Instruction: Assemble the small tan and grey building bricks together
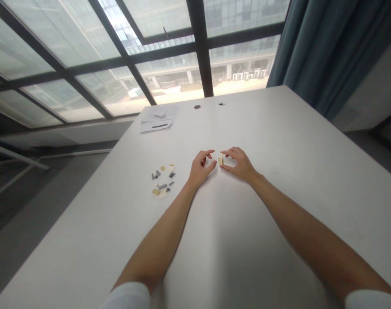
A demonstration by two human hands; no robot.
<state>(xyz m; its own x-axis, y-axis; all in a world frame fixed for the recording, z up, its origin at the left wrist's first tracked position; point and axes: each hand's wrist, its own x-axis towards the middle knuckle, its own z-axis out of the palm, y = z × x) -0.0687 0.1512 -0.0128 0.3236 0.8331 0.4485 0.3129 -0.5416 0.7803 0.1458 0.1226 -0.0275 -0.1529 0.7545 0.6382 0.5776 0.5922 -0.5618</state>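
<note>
Between the thumb and fingers of my right hand (239,164) stands a small pale-yellow piece made of building bricks (221,159), held upright just above or on the white table (266,240). Just left of it is my left hand (202,167), its thumb and fingers apart with nothing between them. Further left lies a loose scatter of building bricks: a grey brick (162,186), a tan plate (156,192), a dark grey piece (172,174) and several smaller ones in grey, cream and tan. The finer shape of the held piece is too small to tell.
Paper sheets (156,125) with a small pale item on top lie at the table's far left corner. Two round holes, one dark (197,107), sit near the far edge. Large windows stand behind; a blue curtain (327,51) hangs at the right.
</note>
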